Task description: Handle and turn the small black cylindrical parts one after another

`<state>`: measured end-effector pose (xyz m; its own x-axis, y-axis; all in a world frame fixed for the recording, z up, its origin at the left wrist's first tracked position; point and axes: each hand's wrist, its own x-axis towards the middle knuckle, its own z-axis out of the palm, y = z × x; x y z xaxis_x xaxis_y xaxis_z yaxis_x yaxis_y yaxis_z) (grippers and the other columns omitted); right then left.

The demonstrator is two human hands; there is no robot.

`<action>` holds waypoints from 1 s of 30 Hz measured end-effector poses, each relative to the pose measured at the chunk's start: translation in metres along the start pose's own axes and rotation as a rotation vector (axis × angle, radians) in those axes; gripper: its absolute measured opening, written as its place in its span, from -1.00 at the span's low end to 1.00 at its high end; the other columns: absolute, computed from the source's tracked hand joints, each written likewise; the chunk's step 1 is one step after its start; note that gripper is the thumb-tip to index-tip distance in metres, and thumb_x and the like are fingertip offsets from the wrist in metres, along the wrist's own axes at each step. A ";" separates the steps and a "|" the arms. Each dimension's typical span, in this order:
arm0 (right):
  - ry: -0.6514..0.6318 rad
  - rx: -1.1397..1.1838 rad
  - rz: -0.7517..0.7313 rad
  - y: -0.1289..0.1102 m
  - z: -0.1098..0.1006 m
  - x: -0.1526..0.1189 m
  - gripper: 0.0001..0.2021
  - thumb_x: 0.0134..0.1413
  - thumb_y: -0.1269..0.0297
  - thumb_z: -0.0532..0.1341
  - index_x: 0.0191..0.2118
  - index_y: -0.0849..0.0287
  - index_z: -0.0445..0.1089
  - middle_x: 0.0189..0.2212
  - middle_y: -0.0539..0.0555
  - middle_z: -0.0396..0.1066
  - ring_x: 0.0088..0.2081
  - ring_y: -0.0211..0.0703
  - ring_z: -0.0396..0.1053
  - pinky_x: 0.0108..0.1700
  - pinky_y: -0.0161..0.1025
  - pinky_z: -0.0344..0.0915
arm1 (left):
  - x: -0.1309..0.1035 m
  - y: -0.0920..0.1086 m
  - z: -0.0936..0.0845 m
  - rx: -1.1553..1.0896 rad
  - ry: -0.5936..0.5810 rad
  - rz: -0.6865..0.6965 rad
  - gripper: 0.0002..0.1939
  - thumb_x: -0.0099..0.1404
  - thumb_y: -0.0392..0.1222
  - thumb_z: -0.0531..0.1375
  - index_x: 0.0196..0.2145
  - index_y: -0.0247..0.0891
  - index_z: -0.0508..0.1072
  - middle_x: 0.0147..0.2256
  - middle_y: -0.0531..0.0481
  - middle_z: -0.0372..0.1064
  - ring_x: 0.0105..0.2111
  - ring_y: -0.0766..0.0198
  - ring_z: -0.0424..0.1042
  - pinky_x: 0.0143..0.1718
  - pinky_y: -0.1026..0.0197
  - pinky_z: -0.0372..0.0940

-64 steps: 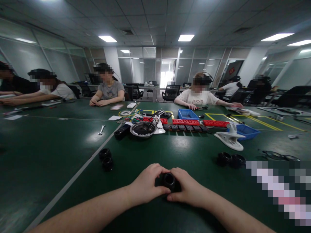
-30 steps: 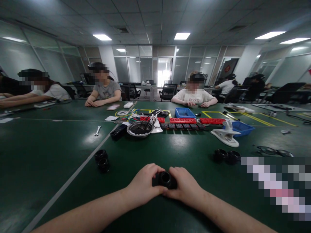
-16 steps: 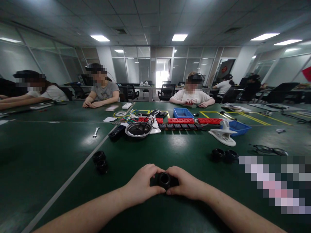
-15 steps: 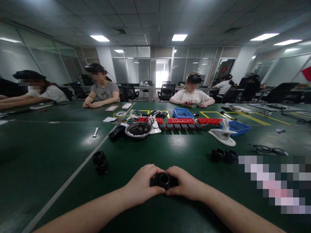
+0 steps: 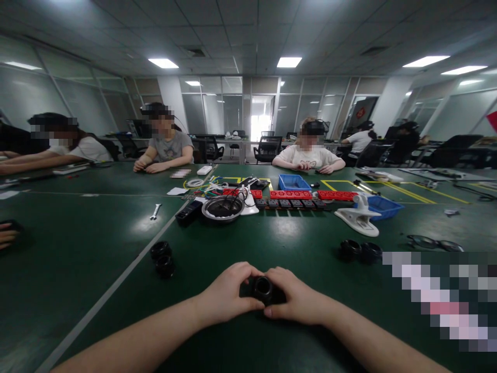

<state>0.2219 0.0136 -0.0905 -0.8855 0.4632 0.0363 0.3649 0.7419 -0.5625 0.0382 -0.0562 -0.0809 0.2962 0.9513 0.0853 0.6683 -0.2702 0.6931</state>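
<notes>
Between my two hands, a short black hollow cylinder (image 5: 263,286) stands on the green table with its round opening facing up. From the left, my left hand (image 5: 235,290) grips it, fingers at the far side and thumb at the near side. My right hand (image 5: 297,295) curves around its right side, index finger along the far edge and thumb near its front. Both sets of fingertips nearly meet. Two similar black cylinders (image 5: 164,266) sit touching at the left, and another pair (image 5: 350,249) stands at the right.
Beyond my hands lie a metal bowl (image 5: 222,216), a white clip stand (image 5: 359,223), red socket strips (image 5: 291,195) and blue trays (image 5: 294,182). A wrench (image 5: 156,212) lies left, eyeglasses (image 5: 435,242) right. Another person's hand (image 5: 6,235) shows at the left edge; co-workers sit opposite.
My right thumb has shifted slightly toward me, and the hands still surround the cylinder. Another person's hand has appeared at the left edge. The whole view has shifted a little.
</notes>
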 end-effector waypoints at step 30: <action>-0.034 0.038 0.062 0.009 0.002 0.003 -0.66 -0.33 0.25 0.39 -0.36 0.21 0.32 -0.40 -0.03 0.26 -0.34 -0.19 0.21 -0.35 -0.34 0.13 | -0.002 0.002 0.001 0.023 -0.010 -0.003 -0.62 -0.03 -0.21 0.32 -0.22 -0.20 0.36 -0.32 0.06 0.26 -0.29 0.23 0.25 -0.29 0.26 0.17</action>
<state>0.2214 0.0204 -0.0970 -0.8709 0.4906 -0.0277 0.4093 0.6930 -0.5935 0.0398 -0.0586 -0.0805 0.3012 0.9505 0.0758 0.6846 -0.2709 0.6767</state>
